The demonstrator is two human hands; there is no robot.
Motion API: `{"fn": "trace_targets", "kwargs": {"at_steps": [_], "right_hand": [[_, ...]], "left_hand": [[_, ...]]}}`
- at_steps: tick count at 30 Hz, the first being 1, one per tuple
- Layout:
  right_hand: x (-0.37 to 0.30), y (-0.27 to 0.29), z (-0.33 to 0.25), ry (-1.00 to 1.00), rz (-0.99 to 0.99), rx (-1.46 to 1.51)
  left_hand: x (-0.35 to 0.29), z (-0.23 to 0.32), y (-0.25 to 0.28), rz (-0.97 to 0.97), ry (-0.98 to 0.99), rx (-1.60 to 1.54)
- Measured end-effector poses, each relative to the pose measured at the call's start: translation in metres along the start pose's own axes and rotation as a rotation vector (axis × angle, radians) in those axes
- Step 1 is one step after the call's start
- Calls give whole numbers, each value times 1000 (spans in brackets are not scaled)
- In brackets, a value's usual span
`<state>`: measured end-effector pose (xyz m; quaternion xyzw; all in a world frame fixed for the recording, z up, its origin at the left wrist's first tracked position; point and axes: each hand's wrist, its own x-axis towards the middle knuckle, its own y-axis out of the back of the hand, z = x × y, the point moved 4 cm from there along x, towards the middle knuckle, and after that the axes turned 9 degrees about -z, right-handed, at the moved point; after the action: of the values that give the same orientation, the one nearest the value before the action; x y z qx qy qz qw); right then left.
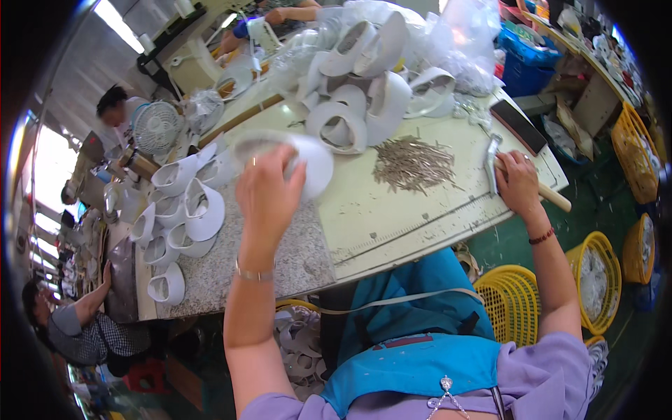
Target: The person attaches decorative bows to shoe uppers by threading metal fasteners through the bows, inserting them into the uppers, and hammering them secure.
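Observation:
My left hand (269, 185) is closed on the edge of a white curved piece (318, 168), which looks like a shoe upper and is blurred by motion. It is held over the left part of the table. At the table's right end, my right hand (516, 183) is wrapped round the wooden handle of a hammer (556, 198), its metal head resting by the table edge. Between my hands lies a heap of thin grey-brown strips (413, 164). Beyond it, similar white uppers (388, 105) are piled up. More white uppers (203, 210) stand in rows on the left.
A dark flat block (518, 127) lies near the right corner. Clear plastic bags (465, 42) crowd the far side. Yellow baskets (507, 301) stand on the floor to the right. A white fan (155, 128) is at the far left. Other people work across and left of the table.

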<state>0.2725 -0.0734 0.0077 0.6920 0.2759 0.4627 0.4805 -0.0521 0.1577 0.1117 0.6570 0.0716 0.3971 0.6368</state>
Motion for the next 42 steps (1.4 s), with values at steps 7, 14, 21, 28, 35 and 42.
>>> {"fn": "trace_targets", "kwargs": {"at_steps": [7,14,21,28,35,42], "right_hand": [[5,0,5,14,68,126],[79,-18,16,-80,6,152],[111,-36,22,-187,-338,31],[47,19,-92,398,67,458],[25,10,-122,356,-203,840],[45,-31,-107,228,-155,286]], "left_hand": [[-85,3,-14,-375,45,-8],[-66,61,-17,-138,-222,13],[-54,111,-56,-325,-296,-515],[-33,127,-106,-502,245,-1565],[-50,105,-121,-366,456,-1927],[-68,91,-111,-327,516,-2047]]}}
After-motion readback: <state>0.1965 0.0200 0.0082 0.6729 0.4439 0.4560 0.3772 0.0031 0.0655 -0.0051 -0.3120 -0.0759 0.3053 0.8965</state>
